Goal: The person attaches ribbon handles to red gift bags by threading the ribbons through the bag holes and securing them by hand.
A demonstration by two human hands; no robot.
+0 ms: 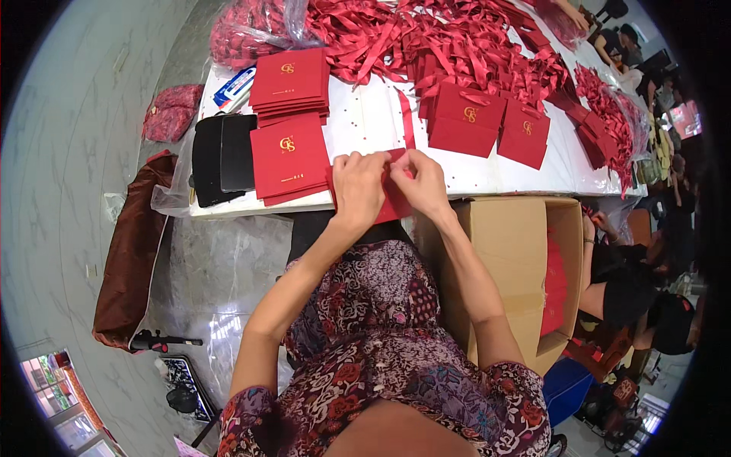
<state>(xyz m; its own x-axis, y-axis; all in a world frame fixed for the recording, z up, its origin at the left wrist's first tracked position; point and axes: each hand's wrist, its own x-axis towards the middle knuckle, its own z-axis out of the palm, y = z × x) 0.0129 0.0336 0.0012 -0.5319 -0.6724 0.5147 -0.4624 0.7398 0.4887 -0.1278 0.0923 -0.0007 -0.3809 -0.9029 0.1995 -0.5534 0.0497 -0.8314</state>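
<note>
A small red paper bag (394, 204) lies at the table's near edge between my hands. My left hand (361, 187) is closed on its upper left part, fingertips at the top edge. Thumb and fingers of my right hand (423, 183) are pinched together at the bag's top right. A red ribbon (406, 120) runs down the white tabletop to that pinch; its end is hidden by the fingers. Just left of my left hand sits a stack of red bags (288, 161) with gold lettering, and behind it a second stack (288, 79).
A large heap of red ribbons (449, 38) covers the table's far side. Finished-looking red bags (466, 122) lie at right. Black pouches (222, 156) and a blue-white box (234, 90) are at left. An open cardboard box (495, 266) stands against my right side; other people work farther right.
</note>
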